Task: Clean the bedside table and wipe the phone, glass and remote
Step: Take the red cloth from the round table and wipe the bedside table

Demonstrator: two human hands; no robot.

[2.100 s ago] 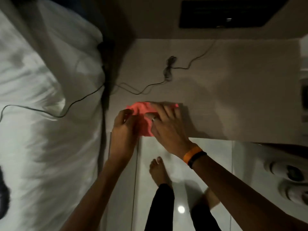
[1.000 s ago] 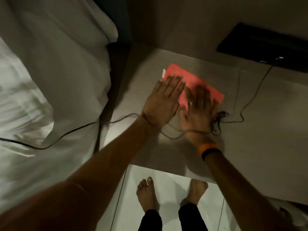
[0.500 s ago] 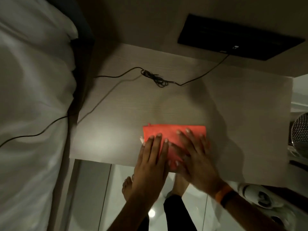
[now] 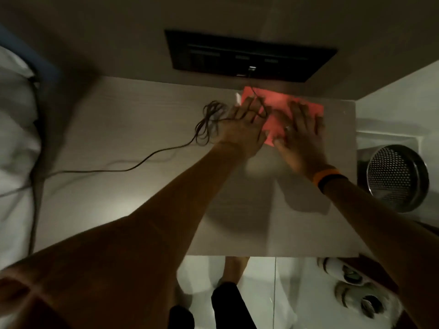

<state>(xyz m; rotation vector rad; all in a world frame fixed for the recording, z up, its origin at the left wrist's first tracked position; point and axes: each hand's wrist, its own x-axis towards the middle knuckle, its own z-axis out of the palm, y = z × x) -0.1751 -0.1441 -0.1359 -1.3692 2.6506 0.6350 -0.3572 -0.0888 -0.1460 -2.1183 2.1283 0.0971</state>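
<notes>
At the far right corner of the desk (image 4: 133,129), a red cloth (image 4: 280,100) lies flat just below the dark wall panel (image 4: 249,57). The left hand (image 4: 242,128) and right hand (image 4: 300,136) press it side by side, each grip spread flat, fingers splayed, pinching nothing. A black cable (image 4: 206,124) is bunched just left of the left hand and crosses its fingers. A mesh bin (image 4: 396,178) stands right of the desk.

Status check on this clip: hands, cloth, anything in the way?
Left hand and right hand both flat, pressing red cloth on bedside table, far right corner. Black cable bunched beside left hand, one strand across its fingers and the cloth.
</notes>
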